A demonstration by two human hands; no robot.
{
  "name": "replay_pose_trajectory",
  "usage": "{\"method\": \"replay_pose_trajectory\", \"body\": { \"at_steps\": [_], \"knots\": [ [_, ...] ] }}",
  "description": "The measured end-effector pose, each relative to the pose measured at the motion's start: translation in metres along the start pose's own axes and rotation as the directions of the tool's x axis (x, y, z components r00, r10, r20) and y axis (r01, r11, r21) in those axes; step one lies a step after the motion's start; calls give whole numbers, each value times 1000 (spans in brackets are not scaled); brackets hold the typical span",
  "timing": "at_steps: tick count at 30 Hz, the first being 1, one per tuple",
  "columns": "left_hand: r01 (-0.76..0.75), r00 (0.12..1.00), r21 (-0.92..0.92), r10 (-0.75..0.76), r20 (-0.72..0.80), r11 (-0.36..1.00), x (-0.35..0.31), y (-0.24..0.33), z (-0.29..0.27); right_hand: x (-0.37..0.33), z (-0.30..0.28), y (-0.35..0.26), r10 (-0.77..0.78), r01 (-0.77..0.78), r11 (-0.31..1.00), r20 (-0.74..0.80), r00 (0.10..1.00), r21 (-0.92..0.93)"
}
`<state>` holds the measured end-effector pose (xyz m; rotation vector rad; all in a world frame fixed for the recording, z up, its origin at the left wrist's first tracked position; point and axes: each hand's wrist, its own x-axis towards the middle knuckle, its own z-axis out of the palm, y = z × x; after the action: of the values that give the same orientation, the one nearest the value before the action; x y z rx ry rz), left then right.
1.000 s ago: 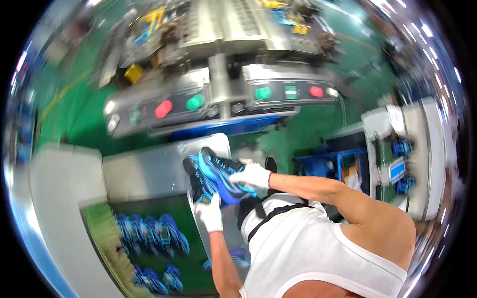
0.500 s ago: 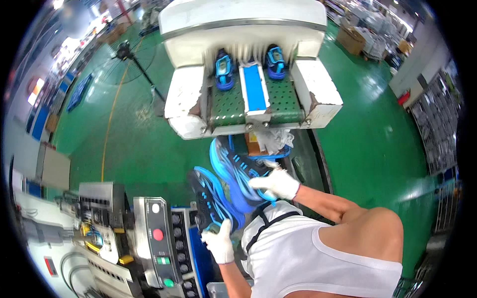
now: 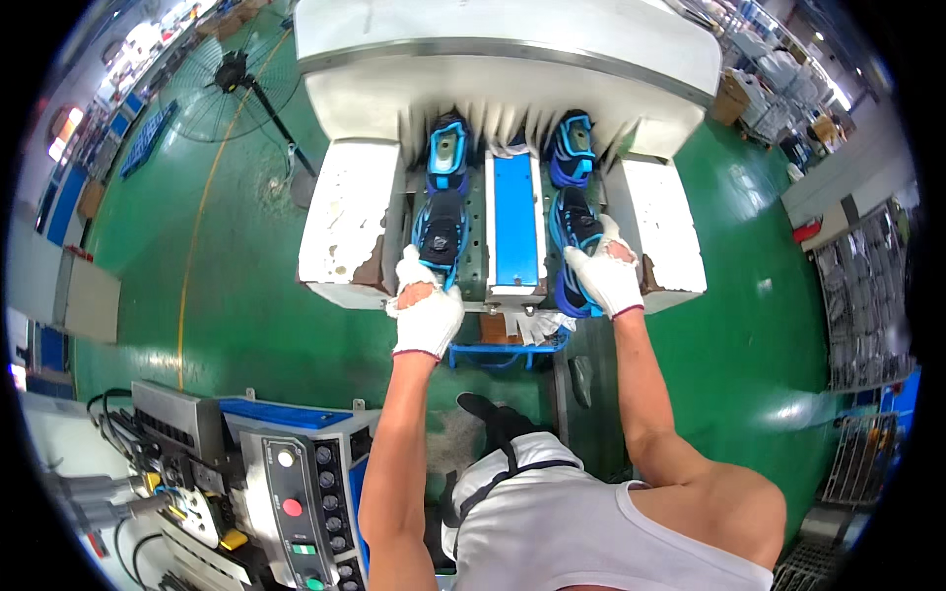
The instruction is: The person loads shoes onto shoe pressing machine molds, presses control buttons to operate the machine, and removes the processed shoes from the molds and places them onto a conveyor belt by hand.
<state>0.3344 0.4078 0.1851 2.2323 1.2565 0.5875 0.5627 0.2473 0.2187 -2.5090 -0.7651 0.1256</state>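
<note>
Both my hands wear white gloves. My left hand [image 3: 428, 307] grips the heel end of a black and blue sports shoe [image 3: 440, 236], which lies on the left lane of a green perforated conveyor [image 3: 475, 251]. My right hand [image 3: 605, 271] is closed round the near part of a matching sports shoe [image 3: 574, 225] on the right lane. Ahead of these, another left shoe [image 3: 447, 150] and another right shoe [image 3: 572, 150] stand at the hanging strips of the machine mouth. A blue-topped divider [image 3: 515, 223] runs between the lanes.
The white machine housing [image 3: 493, 84] spans the far side, with worn side blocks [image 3: 350, 212] flanking the belts. At lower left stands a control panel [image 3: 296, 492] with coloured buttons. A blue-framed rack [image 3: 507, 353] with crumpled material sits below the conveyor. A pedestal fan [image 3: 233, 74] stands far left.
My hands have moved up and apart, bringing the two shoes from in front of my body onto the separate conveyor lanes. The machine appears closer in view.
</note>
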Motion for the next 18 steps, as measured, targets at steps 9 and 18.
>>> {"method": "replay_pose_trajectory", "body": {
  "at_steps": [9,18],
  "knots": [
    [-159,969,-319,86,-233,934,-115,19,11,-80,-26,-32,-376,539,531,-388,841,654],
    [894,-16,-441,-980,-200,75,-619,-105,36,-197,140,-50,-571,335,756,817,-82,562]
  ]
}}
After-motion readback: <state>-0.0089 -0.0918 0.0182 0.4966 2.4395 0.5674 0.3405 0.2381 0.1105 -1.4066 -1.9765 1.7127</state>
